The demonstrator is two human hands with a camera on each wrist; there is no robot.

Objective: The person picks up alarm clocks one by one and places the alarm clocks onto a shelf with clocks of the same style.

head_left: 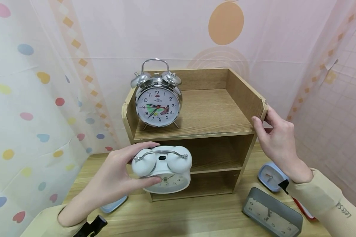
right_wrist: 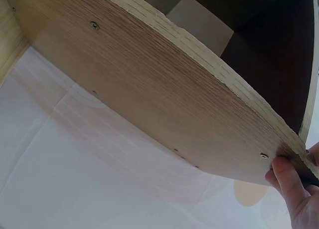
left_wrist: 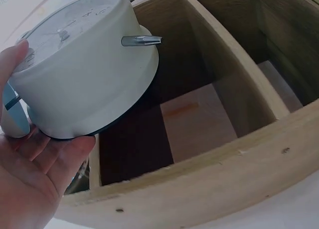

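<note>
Nearest to me on the tabletop (head_left: 178, 222), a grey clock (head_left: 271, 212) lies to the right of the shelf's front edge; just beyond it, a blue clock (head_left: 269, 176) is partly covered by my right wrist. Below my left wrist, a light blue thing (head_left: 114, 204) shows only in part, near the shelf's lower left front corner. With my left hand (head_left: 123, 172) I grip a white twin-bell clock (head_left: 162, 169), the thumb on its face and the fingers curved behind its back; it is in the air before the shelf. My right hand (head_left: 280, 138) pinches the front edge of the shelf's (head_left: 207, 115) right wall, near the top. Farther, a silver twin-bell clock (head_left: 158, 105) stands upright upon the top board, at its left edge. Behind hangs a patterned cloth (head_left: 166, 33).
</note>
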